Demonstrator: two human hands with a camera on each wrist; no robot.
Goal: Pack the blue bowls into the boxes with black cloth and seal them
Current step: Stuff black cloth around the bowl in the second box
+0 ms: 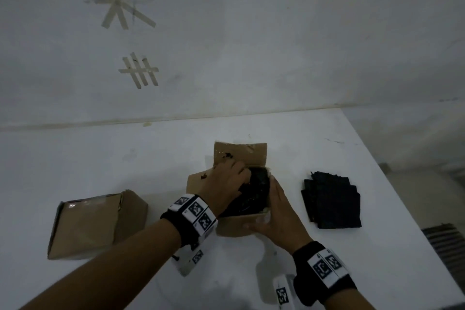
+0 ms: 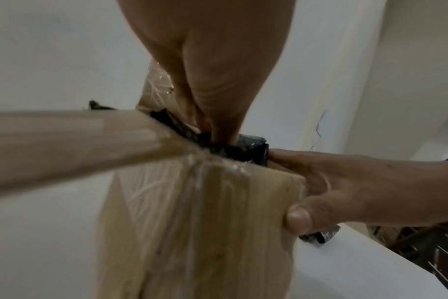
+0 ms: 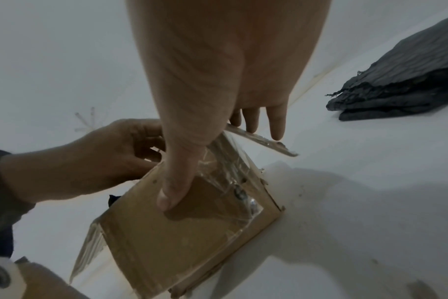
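An open cardboard box (image 1: 239, 226) stands mid-table with its far flap up. Black cloth (image 1: 256, 191) fills its inside, and no blue bowl shows. My left hand (image 1: 224, 181) reaches in from the left, its fingers curled down into the cloth (image 2: 228, 149). My right hand (image 1: 276, 219) grips the box's near right corner. Its thumb (image 3: 171, 194) presses the near wall (image 3: 179, 242) and its fingers lie along the right side flap. In the left wrist view, the right hand (image 2: 358, 188) holds the box (image 2: 192, 222) edge.
A stack of folded black cloths (image 1: 332, 204) lies right of the box, also in the right wrist view (image 3: 402, 85). A closed, taped box (image 1: 93, 224) sits at the left. The white table's right edge (image 1: 402, 196) runs close past the cloth stack.
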